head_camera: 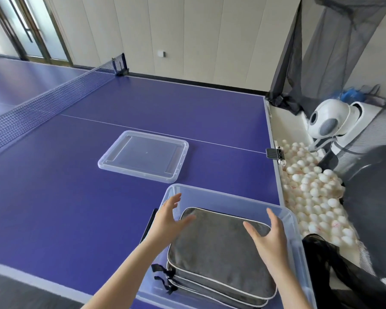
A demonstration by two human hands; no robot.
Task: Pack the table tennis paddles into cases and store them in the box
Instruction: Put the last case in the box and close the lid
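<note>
Head view: left hand (168,221) and right hand (269,236), fingers spread, hover above grey cases (218,259) stacked inside clear box (232,198); lid (143,156) beyond box.

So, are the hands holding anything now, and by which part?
Nothing is held. The left hand and the right hand are open, fingers spread, over the grey case in the box.
</note>
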